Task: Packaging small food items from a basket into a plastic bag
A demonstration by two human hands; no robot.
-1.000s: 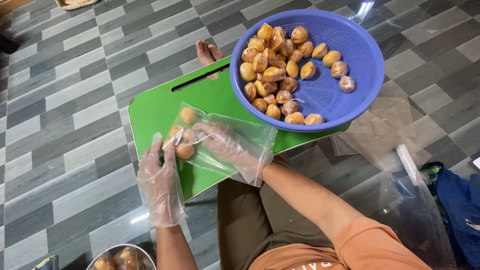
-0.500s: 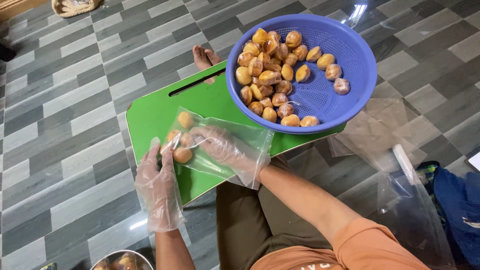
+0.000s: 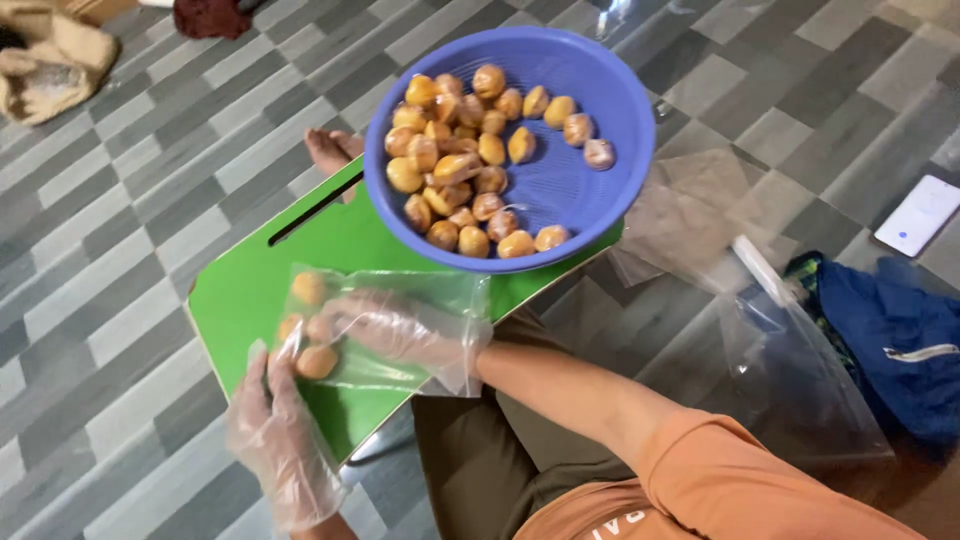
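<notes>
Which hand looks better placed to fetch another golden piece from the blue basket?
Probably the right hand: it lies nearer the blue basket. The left hand grips the clear bag.

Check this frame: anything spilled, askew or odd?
Nothing spilled. The blue basket overhangs the green board's far edge, so it sits somewhat precariously. The right hand is inside the clear bag with a few fruits; the left hand holds the bag's end.

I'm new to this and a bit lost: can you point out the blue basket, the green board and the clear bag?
blue basket (image 3: 590,190): head view, on a bare part of its inner wall.
green board (image 3: 250,290): head view, on its bare left part.
clear bag (image 3: 440,290): head view, on its upper right corner.
</notes>
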